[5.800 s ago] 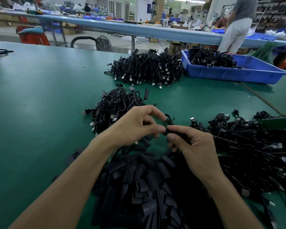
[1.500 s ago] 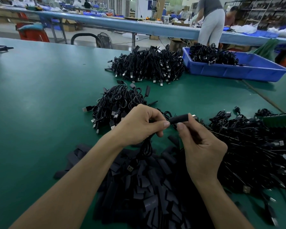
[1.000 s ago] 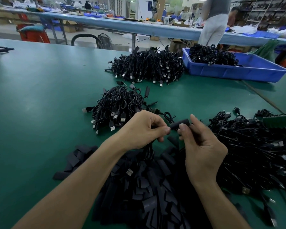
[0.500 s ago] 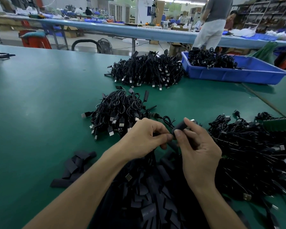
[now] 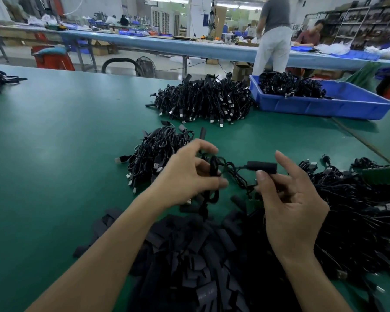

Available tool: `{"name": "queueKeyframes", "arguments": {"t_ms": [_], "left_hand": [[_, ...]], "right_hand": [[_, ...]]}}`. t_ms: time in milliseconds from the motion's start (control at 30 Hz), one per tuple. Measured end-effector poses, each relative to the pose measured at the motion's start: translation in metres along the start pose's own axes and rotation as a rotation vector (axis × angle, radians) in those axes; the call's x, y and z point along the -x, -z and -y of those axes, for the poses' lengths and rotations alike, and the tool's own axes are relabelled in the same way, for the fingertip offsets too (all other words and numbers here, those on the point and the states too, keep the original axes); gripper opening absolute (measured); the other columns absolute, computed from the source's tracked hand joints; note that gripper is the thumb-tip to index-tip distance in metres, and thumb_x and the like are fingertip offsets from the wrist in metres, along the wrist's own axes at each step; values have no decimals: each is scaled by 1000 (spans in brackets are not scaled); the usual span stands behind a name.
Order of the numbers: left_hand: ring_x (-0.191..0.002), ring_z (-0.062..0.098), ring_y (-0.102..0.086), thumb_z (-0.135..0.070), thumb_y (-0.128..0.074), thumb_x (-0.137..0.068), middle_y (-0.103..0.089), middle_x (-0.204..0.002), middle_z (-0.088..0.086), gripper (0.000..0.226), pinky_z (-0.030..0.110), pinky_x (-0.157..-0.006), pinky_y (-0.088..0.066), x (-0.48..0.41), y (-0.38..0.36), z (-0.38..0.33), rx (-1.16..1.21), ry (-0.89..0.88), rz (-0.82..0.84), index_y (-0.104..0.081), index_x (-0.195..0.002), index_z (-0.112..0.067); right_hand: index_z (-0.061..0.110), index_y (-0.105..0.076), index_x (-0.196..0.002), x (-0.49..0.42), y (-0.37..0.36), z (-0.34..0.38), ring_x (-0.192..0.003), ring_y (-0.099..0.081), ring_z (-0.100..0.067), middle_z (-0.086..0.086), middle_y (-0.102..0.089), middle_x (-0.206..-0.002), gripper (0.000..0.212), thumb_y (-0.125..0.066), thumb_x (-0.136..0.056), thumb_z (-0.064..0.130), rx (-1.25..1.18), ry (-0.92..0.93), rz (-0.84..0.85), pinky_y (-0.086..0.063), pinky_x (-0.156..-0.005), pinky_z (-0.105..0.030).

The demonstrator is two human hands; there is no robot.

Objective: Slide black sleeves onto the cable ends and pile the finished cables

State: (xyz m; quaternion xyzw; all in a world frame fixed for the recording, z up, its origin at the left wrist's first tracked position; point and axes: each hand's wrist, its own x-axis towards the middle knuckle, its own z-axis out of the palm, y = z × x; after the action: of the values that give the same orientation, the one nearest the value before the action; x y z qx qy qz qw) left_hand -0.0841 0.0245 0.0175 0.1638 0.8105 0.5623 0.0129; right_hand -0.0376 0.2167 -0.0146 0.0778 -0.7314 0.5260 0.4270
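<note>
Pinched at thumb tip of right hand (image 5: 291, 206), index lifted: black sleeve (image 5: 261, 167). Gripped in left hand (image 5: 187, 176): coiled cable (image 5: 214, 168), above green surface (image 5: 54, 154). Likely needed sleeve seated fully before drop onto finished pile (image 5: 158, 152) just beyond.

Sleeve pile (image 5: 196, 266) — partly beyond bottom edge

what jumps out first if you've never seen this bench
Two hands at centre: the left hand grips a coiled cable, the right hand pinches its sleeve. Black heaps surround them on the green table: loose sleeves nearest, tangled cables right, cable piles beyond, a blue bin far right.
</note>
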Motion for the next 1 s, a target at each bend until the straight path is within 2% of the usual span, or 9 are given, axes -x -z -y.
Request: {"name": "queueKeyframes", "arguments": {"t_ms": [100,200,333,467,633,733,833,933,1000], "left_hand": [[-73,10,-75,-37,-90,-63,-77,-82,-4,54,32,-71,-63,-5,8,-2,25,-16,-307,-53,-102,-31],[-69,-1,-70,-35,-90,-70,-72,-82,-12,45,14,-66,-56,-16,17,-2,-104,-34,-568,-57,-100,-35],[-80,3,-64,-34,-85,-78,-61,-102,-13,49,9,-71,-44,-39,34,1,-257,-5,-716,-62,-119,-22],[-104,20,-60,-29,-82,-81,-52,-117,0,44,25,-97,-42,-55,39,18,-380,90,-674,-63,-118,-17],[-114,17,-46,-40,-78,-83,-45,-119,-3,40,29,-80,-39,-60,32,22,-609,155,-650,-66,-118,-25],[-104,10,-39,-45,-72,-87,-46,-107,-9,28,28,-80,-42,-56,16,5,-703,-67,-684,-70,-108,-26],[-89,10,-58,-44,-70,-89,-64,-91,-12,22,31,-82,-53,-50,-13,-15,-488,-273,-406,-71,-100,-24],[-86,11,-64,-35,-79,-85,-71,-90,-8,22,24,-80,-52,-42,-44,-22,-190,-224,-28,-69,-101,-23],[-81,10,-63,-25,-80,-85,-73,-89,-3,15,20,-75,-51,-41,-60,-18,-135,-221,46,-70,-95,-18]], "right_hand": [[23,-64,-127,-9,7,0,-80,-57,-1,21,-65,-94,40,-73,-88,29,247,172,117,-43,-76,-9],[28,-71,-117,-23,18,-1,-105,-56,-14,17,-64,-103,39,-77,-81,40,555,181,382,-27,-92,-24],[30,-71,-118,-30,28,-4,-112,-63,-18,8,-70,-114,37,-79,-82,27,669,16,613,-43,-104,-43],[27,-70,-111,-32,28,-7,-93,-63,-8,13,-64,-103,28,-74,-87,13,587,-17,493,-50,-86,-30],[31,-67,-81,-41,29,-14,-75,-61,2,21,-64,-76,18,-80,-82,19,550,-45,480,-46,-69,-20],[36,-64,-76,-51,28,-17,-77,-64,-6,18,-67,-76,24,-84,-78,23,510,-100,542,-53,-76,-35],[33,-67,-77,-66,29,-23,-79,-66,-5,15,-71,-80,20,-85,-76,25,468,-163,658,-53,-78,-34],[30,-69,-75,-75,30,-26,-66,-64,4,19,-71,-72,22,-87,-72,18,391,-174,731,-47,-66,-19],[26,-67,-76,-74,31,-29,-62,-65,2,14,-73,-73,24,-86,-72,12,309,-191,735,-48,-62,-20]]}}
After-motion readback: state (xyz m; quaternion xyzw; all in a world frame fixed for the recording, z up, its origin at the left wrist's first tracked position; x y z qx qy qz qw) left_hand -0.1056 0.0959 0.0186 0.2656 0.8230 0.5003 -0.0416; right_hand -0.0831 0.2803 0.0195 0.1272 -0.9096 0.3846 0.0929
